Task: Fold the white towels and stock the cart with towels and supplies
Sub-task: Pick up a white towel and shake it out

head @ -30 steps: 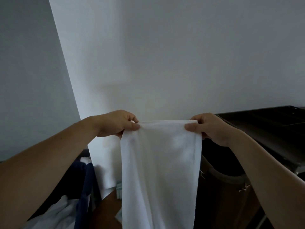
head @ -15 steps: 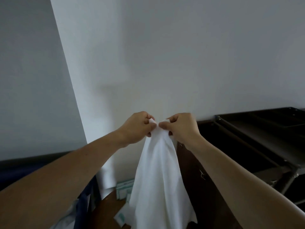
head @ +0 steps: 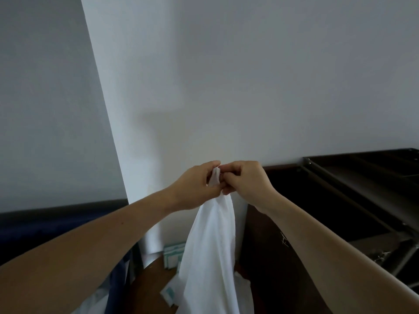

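Note:
A white towel (head: 210, 250) hangs lengthwise in front of me, folded in half, its lower end out of view at the bottom. My left hand (head: 196, 185) and my right hand (head: 246, 181) meet at chest height and both pinch the towel's top corners together. The dark cart (head: 362, 191) with its grey metal frame stands to the right, its top shelf bare where visible.
A white wall fills the background. A dark blue fabric bag (head: 56, 227) hangs at the left with white linen inside. Small white and teal packets (head: 172, 257) lie on the brown floor below the towel.
A second ago my hands held the towel's top edge spread wide. They came together, folding the towel in half lengthwise, and now press the corners tightly against each other.

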A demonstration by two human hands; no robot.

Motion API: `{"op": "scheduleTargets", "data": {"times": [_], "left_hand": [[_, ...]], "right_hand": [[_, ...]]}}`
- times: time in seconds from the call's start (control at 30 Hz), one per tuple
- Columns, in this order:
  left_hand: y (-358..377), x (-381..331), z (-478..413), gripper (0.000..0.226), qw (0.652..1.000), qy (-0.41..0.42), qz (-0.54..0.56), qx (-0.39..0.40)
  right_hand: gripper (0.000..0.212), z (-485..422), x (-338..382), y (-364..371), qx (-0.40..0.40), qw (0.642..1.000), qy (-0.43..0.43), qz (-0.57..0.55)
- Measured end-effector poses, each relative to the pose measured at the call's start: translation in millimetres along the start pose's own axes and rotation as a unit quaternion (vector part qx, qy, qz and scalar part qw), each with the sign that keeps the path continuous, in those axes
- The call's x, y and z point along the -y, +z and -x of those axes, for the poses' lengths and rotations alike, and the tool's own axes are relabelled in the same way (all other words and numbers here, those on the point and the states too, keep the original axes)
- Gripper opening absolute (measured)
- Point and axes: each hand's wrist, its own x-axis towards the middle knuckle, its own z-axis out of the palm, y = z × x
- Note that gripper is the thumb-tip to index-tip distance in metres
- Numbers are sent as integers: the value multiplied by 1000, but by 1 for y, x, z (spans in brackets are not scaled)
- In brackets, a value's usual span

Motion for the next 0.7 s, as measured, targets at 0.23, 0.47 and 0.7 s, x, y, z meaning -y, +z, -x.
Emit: {"op": "scheduleTargets", "data": {"times": [0.23, 0.47, 0.7], "left_hand": [[0, 7, -4, 27, 994, -46, 102, -6], [-5, 2, -4, 26, 968, -99, 223, -61], [-43, -50, -36, 36, 921, -90, 353, -141]], "right_hand": [[5, 0, 0, -2, -15, 1000, -18, -21], [15, -6, -15, -10, -49, 994, 26, -96], [48, -13, -9, -6, 157, 967, -13, -201]]}}
